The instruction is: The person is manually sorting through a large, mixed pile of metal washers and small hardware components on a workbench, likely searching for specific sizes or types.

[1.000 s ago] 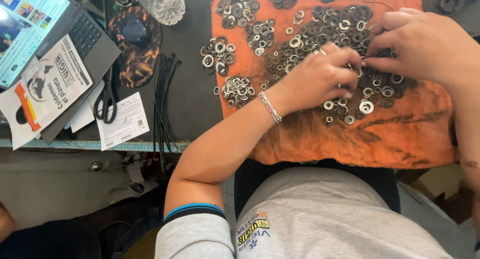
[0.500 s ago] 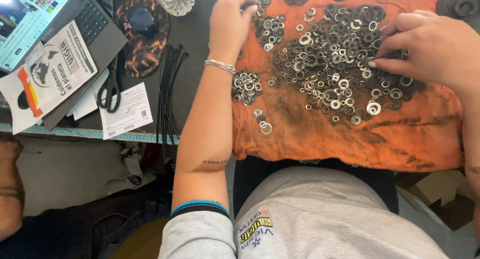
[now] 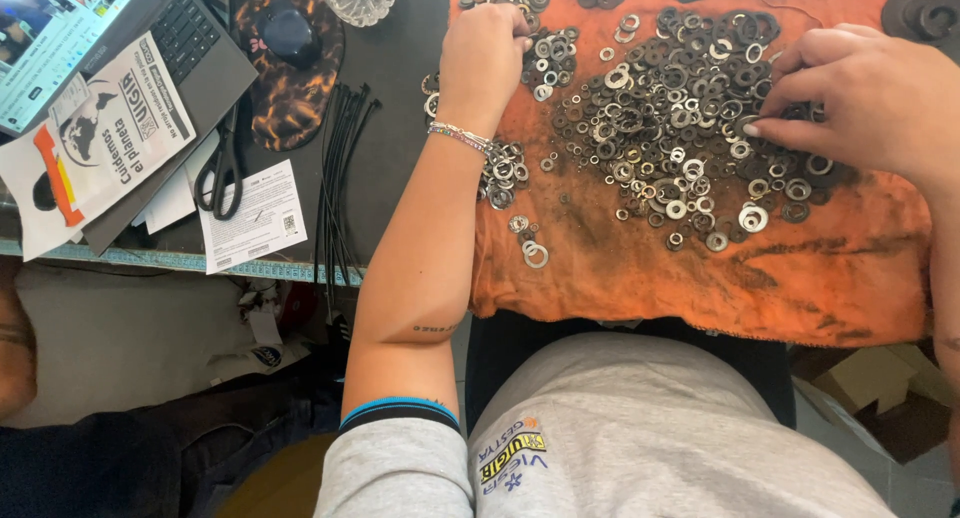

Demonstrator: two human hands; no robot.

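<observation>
Our left hand (image 3: 485, 53) rests w/ fingers curled down on a small sorted cluster of grey metal ring washers (image 3: 545, 53); whether it grips one, can't tell. Our right hand (image 3: 870, 103) has fingertips (image 3: 752, 130) pinched together in the big mixed washer heap (image 3: 690, 128), prob. picking. All sit on a stained orange cloth (image 3: 800, 278), which keeps them from rolling; bare cloth near its front edge leaves room.

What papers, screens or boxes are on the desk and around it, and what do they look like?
Laptop screen: top left corner, bright, blue and white with small pictures.
Leaflet: lying on the laptop's edge, white with black print and an orange shape.
Paper slip: beside the scissors, small white rectangle with fine black print.
Cardboard box: bottom right, below the orange cloth, plain brown.
</observation>
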